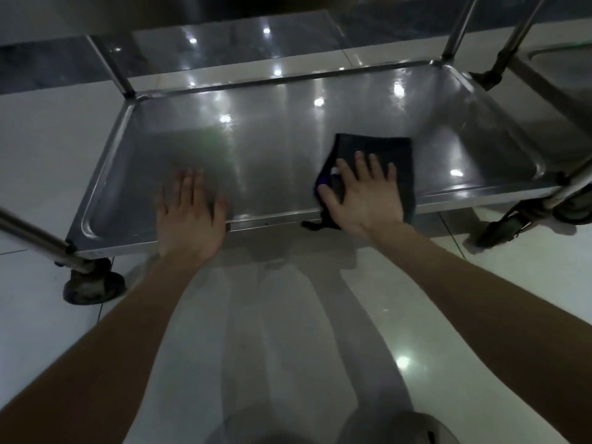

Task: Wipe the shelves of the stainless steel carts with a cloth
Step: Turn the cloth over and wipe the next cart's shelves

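I see my right hand (363,193) lying flat on the dark cloth (384,149), fingers straight and spread, pressing it down rather than gripping it. The cloth sits on the low shelf (272,149) of the stainless steel cart (112,64), right of the middle and close to the front rim. Its near edge and a thin strap or tag droop over that rim. My left hand (189,213) is also flat and relaxed, with nothing in it. Its palm is at the front rim and its fingers reach onto bare steel, well apart from the cloth. It looks a little blurred, so I cannot say how firmly it bears down.

I judge the cloth to be light, soft and limp. It looks folded into a pad, and under a flat palm it should slide easily on the polished steel. It may bunch or unfold if I push from 1 corner only, so I would keep the palm on its middle, or pinch a folded edge if I need to lift it. The shelf itself looks stiff and slippery, with a raised lip all round where the cloth could catch. The cart stands on casters (93,286), so I expect it could roll under a hard push
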